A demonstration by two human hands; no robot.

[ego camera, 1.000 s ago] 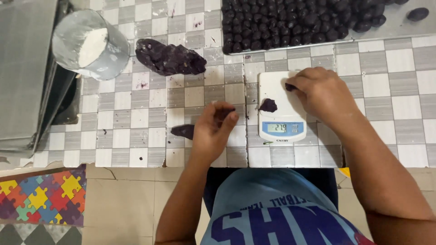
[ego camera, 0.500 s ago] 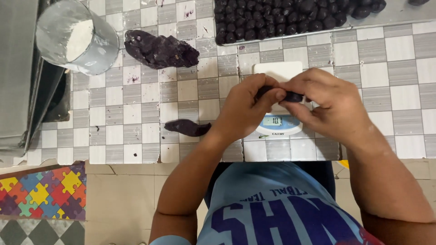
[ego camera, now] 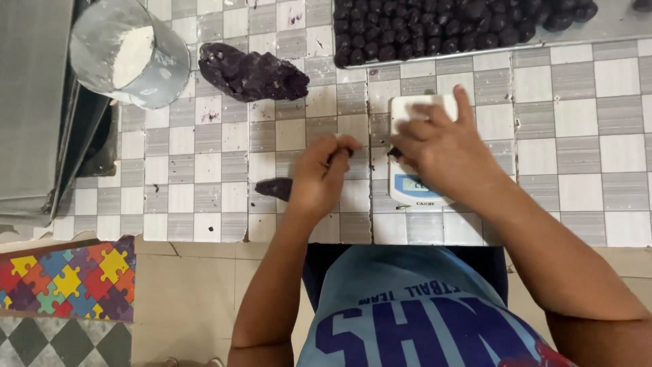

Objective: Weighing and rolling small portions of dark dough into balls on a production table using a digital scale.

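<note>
Bare tiles between dough lump [ego camera: 252,71] and scale [ego camera: 415,146]; tray [ego camera: 611,30] blocks beyond.

Glossy tiled counter [ego camera: 570,156], matt dough [ego camera: 251,71] (lumpy).

A person seen from above, from a camera worn on their own head. Two bare forearms extend from the bottom of the view, uncovered from the elbows down to the hands. The left hand [ego camera: 324,173] and the right hand [ego camera: 445,146] wear no gloves, and no rings, watch or bracelets show on the fingers or wrists. The torso fills the lower middle of the view in a light blue T-shirt with short sleeves. Large, blocky dark navy letters run across its chest, with a smaller line of navy lettering above them. A patch of red print shows at the shirt's lower right edge.
</note>
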